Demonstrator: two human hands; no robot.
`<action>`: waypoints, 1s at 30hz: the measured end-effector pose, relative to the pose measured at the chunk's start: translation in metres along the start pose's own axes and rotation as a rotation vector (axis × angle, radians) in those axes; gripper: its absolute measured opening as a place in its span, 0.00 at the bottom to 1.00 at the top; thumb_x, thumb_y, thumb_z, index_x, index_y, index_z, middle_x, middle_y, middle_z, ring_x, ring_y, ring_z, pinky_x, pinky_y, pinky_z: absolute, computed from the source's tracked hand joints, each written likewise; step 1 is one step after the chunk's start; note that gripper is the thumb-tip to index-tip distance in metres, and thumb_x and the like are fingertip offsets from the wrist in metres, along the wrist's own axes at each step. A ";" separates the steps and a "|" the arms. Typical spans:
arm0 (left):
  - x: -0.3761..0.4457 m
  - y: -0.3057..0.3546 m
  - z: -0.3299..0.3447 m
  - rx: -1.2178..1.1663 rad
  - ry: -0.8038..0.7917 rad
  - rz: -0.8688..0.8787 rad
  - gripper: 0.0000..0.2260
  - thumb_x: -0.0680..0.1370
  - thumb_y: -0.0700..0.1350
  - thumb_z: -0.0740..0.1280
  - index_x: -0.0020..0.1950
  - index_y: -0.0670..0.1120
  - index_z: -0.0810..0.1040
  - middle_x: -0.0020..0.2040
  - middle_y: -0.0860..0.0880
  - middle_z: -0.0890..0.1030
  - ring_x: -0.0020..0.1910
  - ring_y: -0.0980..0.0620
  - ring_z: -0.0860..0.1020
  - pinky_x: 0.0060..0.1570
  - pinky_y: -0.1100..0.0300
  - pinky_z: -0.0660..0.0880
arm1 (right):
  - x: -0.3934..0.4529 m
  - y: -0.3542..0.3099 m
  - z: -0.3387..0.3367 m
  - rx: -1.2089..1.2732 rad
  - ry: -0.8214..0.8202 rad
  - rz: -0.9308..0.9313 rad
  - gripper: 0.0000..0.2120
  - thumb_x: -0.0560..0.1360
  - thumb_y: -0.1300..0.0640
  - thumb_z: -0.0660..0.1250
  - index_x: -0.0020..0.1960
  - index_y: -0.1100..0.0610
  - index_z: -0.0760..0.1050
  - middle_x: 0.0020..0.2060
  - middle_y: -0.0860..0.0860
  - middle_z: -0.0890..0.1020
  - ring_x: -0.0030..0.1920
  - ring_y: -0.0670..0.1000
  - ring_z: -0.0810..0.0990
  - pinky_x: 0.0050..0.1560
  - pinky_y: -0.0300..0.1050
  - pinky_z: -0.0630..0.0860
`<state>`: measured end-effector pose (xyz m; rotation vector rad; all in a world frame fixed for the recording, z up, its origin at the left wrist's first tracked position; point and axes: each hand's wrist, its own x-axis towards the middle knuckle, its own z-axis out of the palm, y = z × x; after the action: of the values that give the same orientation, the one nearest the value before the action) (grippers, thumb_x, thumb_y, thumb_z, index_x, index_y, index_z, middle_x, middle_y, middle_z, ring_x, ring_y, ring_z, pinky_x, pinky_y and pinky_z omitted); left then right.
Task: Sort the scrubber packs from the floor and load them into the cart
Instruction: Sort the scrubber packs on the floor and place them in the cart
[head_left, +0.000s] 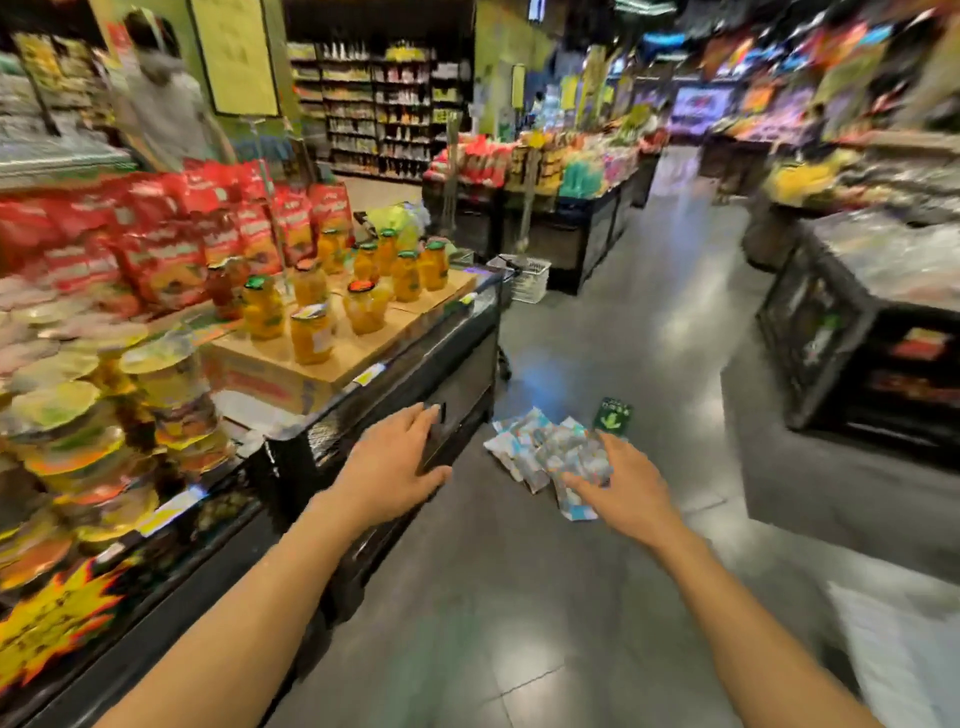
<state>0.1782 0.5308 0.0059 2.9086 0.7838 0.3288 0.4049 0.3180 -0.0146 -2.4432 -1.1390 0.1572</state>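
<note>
Several scrubber packs (535, 449), white and pale blue, lie in a loose heap on the grey floor beside the dark display stand. My right hand (621, 486) is stretched out over the near side of the heap with its fingers spread, holding nothing that I can make out. My left hand (395, 462) is open in front of the stand's dark side, fingers apart. A white wire cart (527, 278) stands farther down the aisle, past the stand's far corner. The whole view is blurred by motion.
A display stand (415, 364) with jars of yellow fruit (311, 332) and red bags (156, 249) runs along my left. A green floor sticker (613, 415) lies just beyond the packs. Dark display bins (852, 353) stand on the right. A person (161, 88) stands at the far left.
</note>
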 end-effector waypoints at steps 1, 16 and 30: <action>0.022 0.010 0.005 0.029 0.008 0.045 0.40 0.79 0.64 0.64 0.83 0.46 0.54 0.81 0.44 0.61 0.80 0.45 0.61 0.77 0.51 0.61 | 0.005 0.015 -0.008 0.002 0.008 0.040 0.37 0.73 0.35 0.69 0.72 0.58 0.70 0.69 0.58 0.76 0.70 0.60 0.74 0.68 0.54 0.71; 0.360 0.045 0.099 -0.048 -0.060 0.315 0.44 0.71 0.72 0.48 0.82 0.48 0.60 0.80 0.45 0.65 0.80 0.44 0.63 0.76 0.46 0.63 | 0.188 0.145 -0.058 -0.065 0.092 0.401 0.42 0.77 0.32 0.63 0.82 0.51 0.55 0.81 0.49 0.61 0.80 0.52 0.59 0.77 0.48 0.59; 0.616 0.066 0.195 -0.033 -0.200 0.360 0.38 0.80 0.67 0.59 0.84 0.51 0.52 0.82 0.49 0.60 0.81 0.48 0.59 0.78 0.49 0.59 | 0.413 0.263 -0.064 -0.049 0.020 0.473 0.46 0.74 0.28 0.61 0.83 0.51 0.52 0.82 0.48 0.57 0.81 0.51 0.57 0.79 0.48 0.58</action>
<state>0.7753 0.7764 -0.0619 2.9792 0.2225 0.0750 0.8778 0.4580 -0.0384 -2.7109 -0.5432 0.2478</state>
